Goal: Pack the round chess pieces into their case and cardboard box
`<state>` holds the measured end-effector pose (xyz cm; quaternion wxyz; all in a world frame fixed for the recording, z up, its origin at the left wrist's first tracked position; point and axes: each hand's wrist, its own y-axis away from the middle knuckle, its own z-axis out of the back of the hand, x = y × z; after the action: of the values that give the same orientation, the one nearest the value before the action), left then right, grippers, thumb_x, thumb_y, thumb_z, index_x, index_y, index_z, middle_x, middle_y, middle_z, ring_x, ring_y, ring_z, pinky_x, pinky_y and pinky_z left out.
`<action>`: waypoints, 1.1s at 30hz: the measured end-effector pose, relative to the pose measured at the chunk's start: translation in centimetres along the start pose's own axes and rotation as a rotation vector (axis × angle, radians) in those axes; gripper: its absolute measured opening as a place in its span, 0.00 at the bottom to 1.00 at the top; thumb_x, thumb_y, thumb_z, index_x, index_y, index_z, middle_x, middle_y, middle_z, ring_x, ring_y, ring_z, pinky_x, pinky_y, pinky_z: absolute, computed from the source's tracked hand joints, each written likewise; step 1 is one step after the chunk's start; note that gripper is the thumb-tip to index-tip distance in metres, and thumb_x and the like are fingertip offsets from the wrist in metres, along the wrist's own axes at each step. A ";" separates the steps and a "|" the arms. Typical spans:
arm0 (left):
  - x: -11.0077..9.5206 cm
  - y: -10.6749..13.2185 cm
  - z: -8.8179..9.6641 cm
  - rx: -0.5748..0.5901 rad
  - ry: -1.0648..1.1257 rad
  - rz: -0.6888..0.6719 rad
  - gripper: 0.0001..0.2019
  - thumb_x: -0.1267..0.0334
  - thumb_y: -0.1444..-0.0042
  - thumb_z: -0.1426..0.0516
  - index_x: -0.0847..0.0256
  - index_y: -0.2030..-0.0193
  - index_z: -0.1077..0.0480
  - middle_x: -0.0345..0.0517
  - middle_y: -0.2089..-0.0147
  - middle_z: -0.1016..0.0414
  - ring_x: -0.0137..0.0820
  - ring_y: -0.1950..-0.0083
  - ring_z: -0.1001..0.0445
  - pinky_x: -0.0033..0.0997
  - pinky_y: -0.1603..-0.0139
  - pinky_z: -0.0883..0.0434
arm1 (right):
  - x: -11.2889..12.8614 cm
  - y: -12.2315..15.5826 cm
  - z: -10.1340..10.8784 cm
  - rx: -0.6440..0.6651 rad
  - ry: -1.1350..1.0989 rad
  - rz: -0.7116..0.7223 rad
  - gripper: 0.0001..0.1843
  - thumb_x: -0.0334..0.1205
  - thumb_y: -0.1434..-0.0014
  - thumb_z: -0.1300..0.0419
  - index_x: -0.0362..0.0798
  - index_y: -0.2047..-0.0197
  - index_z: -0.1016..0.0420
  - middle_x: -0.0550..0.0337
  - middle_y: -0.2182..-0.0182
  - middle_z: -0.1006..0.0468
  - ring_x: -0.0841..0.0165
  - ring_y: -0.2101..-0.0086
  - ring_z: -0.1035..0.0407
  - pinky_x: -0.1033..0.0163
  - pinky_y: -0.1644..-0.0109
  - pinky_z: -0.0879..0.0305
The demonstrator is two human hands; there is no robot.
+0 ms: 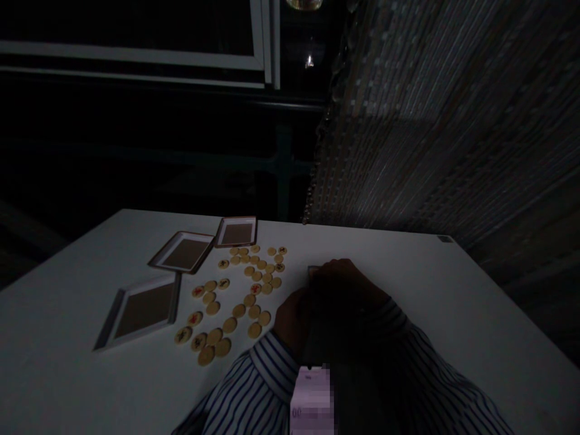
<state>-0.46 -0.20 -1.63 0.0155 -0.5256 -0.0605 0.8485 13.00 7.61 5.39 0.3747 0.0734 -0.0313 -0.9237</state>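
- Left on the bench point(58, 362): three shallow trays point(145, 309).
- Right of them: round discs point(238, 310), strewn from near to far; they lie left of both hands, the left being nearer.
- Left hand point(290, 321): curled, fingers lost in shadow; cannot tell whether it grips.
- Between the hands: a pale edge point(312, 270), the rest hidden.
- Right hand point(348, 279): curled beside that edge, its grip too dark to tell.

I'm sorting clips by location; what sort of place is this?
Probably a dim indoor room, perhaps in a home: a white table with round game pieces spread on it, and a hanging string curtain behind.
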 end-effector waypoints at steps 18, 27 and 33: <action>-0.3 0.0 0.1 0.006 -0.017 -0.003 0.15 0.66 0.47 0.51 0.62 0.54 0.33 0.47 0.56 0.27 0.31 0.54 0.30 0.30 0.54 0.33 | -0.3 -0.4 -0.9 -0.013 0.016 -0.006 0.14 0.48 0.48 0.48 0.49 0.65 0.29 0.53 0.70 0.25 0.62 0.68 0.31 0.59 0.63 0.43; 0.0 0.1 -0.1 -0.010 -0.018 -0.018 0.14 0.66 0.47 0.51 0.61 0.55 0.33 0.46 0.56 0.27 0.31 0.55 0.30 0.31 0.54 0.33 | -0.4 -0.5 -0.8 0.018 -0.009 -0.012 0.15 0.50 0.48 0.47 0.49 0.65 0.28 0.53 0.69 0.25 0.63 0.67 0.32 0.60 0.64 0.45; -0.7 0.1 0.4 -0.049 -0.017 0.017 0.14 0.66 0.48 0.51 0.61 0.56 0.32 0.47 0.57 0.26 0.31 0.56 0.29 0.32 0.55 0.32 | -1.8 -0.1 -0.5 -0.102 -0.096 -0.032 0.15 0.46 0.43 0.52 0.49 0.64 0.27 0.55 0.66 0.24 0.66 0.64 0.32 0.64 0.63 0.45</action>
<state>-0.55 -0.38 -0.87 -0.0053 -0.5191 -0.0769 0.8512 14.29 8.95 5.13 0.3613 0.0102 -0.0012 -0.9324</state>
